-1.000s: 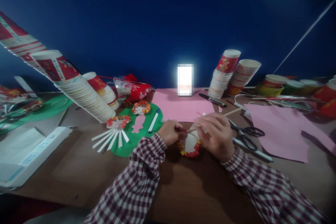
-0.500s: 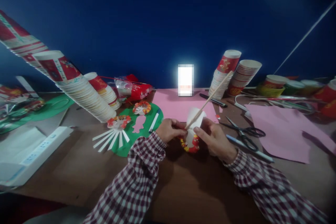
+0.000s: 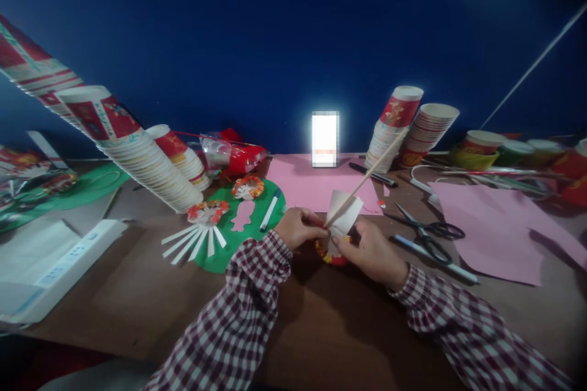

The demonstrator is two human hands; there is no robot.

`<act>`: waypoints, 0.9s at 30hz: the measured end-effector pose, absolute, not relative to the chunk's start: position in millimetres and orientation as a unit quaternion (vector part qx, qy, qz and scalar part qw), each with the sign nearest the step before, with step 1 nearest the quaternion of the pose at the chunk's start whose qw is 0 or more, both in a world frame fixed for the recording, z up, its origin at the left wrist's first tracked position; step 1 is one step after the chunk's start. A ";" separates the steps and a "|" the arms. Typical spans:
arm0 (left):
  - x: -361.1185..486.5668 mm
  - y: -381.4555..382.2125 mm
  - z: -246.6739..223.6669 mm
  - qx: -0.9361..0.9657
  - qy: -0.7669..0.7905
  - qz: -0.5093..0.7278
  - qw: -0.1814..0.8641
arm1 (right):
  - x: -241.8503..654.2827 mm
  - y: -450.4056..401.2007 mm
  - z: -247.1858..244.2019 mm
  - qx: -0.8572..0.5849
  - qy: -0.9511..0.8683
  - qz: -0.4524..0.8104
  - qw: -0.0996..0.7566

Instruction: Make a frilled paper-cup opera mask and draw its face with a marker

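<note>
craft workspace, cut paper [image 3: 499,232], scissors [image 3: 433,238], stacked paper cups [image 3: 142,159]

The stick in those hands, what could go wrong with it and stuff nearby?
The stick, pinched low by the left hand, might tip, since its long end sticks out. The white paper in the right hand could crease if squeezed. The scissors lie close by, so the right sleeve might nudge them.
</note>
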State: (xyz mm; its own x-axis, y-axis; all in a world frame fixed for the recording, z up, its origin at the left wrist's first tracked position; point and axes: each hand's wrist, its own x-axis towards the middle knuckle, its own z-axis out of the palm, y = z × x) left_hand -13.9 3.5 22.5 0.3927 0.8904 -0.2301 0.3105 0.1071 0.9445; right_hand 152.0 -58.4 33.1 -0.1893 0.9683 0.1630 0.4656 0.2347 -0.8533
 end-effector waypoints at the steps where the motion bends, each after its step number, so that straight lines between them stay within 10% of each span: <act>1: -14.1 3.7 22.1 0.610 0.486 0.258 0.571 | 152.4 -57.9 31.7 -0.514 -0.691 0.346 0.373; 27: -13.8 3.0 24.2 0.607 0.468 0.287 0.574 | 151.4 -57.3 24.3 -0.518 -0.670 0.378 0.374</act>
State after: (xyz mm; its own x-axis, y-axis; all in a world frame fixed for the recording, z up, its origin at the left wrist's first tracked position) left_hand -13.8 3.0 24.2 0.3968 0.8981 -0.1895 0.2384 0.0985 0.9662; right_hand 151.4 -57.3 24.3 -0.1838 0.9767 0.1108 0.4114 0.1788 -0.8938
